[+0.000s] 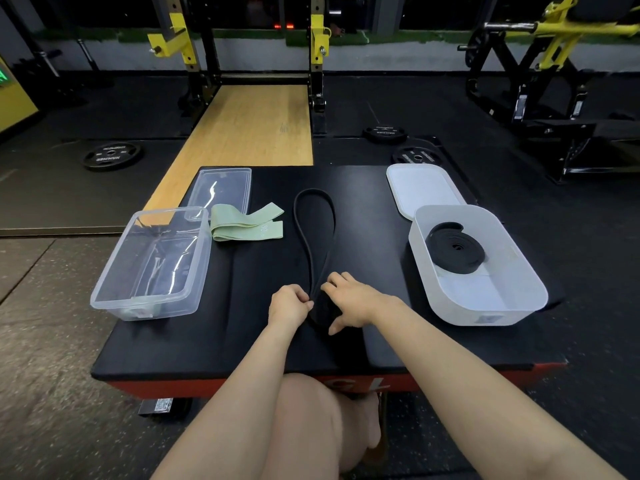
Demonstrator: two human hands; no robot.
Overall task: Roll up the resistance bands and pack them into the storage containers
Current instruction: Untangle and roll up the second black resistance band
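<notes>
On the black bench (173, 351), the left hand (289, 304) pinches the near end of the black band (313, 237) between curled fingers (306, 299). The right hand (353, 299) rests just beside it, fingers spread and touching the band's near end, thumb down on the pad. The band's loop stretches away from both hands. Left sits a clear tub (114, 299), right a white tub (485, 313) holding a rolled band (453, 251). Farther: a green band (242, 225), clear lid (239, 178) and white lid (422, 188).
</notes>
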